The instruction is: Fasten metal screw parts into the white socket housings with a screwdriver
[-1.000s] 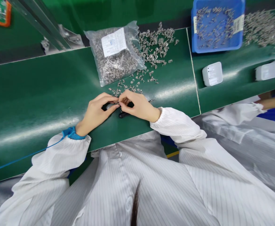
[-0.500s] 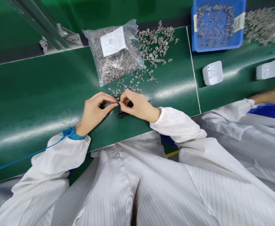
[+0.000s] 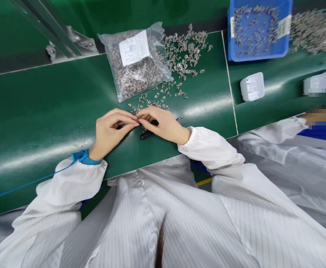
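Observation:
My left hand (image 3: 115, 126) and my right hand (image 3: 160, 123) meet fingertip to fingertip above the green bench. Between their thumbs and fingers is a small metal spring screw (image 3: 137, 119), mostly covered by the fingertips. Both hands are closed in a pinch on it. Under my right hand lies a thin tool with a black handle (image 3: 146, 135); its metal tip sticks out on the far side. Just beyond my fingers, loose metal screws (image 3: 158, 97) are scattered on the bench, and a clear plastic bag (image 3: 136, 78) full of similar parts lies behind them.
A blue bin (image 3: 259, 33) holding small metal parts stands at the back right, with a heap of parts (image 3: 315, 31) beside it. Nearer are a white cup (image 3: 252, 86) and another white container (image 3: 316, 83). A co-worker's sleeve (image 3: 280, 130) is at the right. A blue cord (image 3: 23, 190) runs from my left wrist.
Both hands have shifted slightly left and the fingers have changed their pinch, with my right fingertips now flatter. A bit more of the small metal part shows between them.

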Tool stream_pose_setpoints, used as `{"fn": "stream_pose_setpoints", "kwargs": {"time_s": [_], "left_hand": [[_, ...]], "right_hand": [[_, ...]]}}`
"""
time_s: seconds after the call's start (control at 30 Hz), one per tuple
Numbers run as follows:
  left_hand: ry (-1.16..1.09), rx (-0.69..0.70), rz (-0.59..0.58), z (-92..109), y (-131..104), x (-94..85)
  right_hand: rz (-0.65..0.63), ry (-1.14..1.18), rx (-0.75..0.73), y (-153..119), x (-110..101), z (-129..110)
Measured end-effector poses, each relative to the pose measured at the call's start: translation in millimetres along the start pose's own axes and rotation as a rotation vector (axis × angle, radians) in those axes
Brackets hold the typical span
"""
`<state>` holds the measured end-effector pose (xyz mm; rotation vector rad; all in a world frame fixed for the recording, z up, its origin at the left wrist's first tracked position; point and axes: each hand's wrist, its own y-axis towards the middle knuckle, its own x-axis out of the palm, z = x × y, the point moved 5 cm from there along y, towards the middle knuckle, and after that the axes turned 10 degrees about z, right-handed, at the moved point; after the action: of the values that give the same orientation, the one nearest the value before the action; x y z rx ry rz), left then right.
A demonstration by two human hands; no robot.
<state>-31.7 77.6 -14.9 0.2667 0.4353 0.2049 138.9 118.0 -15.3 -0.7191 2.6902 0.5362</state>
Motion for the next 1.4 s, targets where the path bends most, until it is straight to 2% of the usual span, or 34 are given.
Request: {"fn": "stream_pose_setpoints", "kwargs": {"time_s": [0.27, 0.53, 0.87, 1.0, 1.23, 1.4], "left_hand": [[-0.194, -0.037, 0.016, 1.9, 0.6, 0.8], [-0.128, -0.046, 0.012, -1.8, 2.2, 0.9], [-0.128, -0.063, 0.092, -0.7, -0.2, -1.5], [-0.098, -0.064, 0.069, -2.2, -2.2, -1.0], [0.015, 0.006, 0.003, -0.8, -6.2, 0.5], [0.025, 0.045, -0.023, 4.7, -7.2, 0.7]], "right_hand": [[0.012, 0.129, 0.149, -0.9, 1.6, 5.1], [0.017, 0.38, 0.278, -0.8, 1.6, 4.3], [0.004, 0.547, 0.462, 0.9, 3.3, 6.4], [-0.021, 0.59, 0.531, -0.4, 6.0, 9.6], [-0.003, 0.608, 0.528, -1.0, 6.1, 9.6], [0.079, 0.572, 0.471, 1.9, 0.6, 8.2]]}}
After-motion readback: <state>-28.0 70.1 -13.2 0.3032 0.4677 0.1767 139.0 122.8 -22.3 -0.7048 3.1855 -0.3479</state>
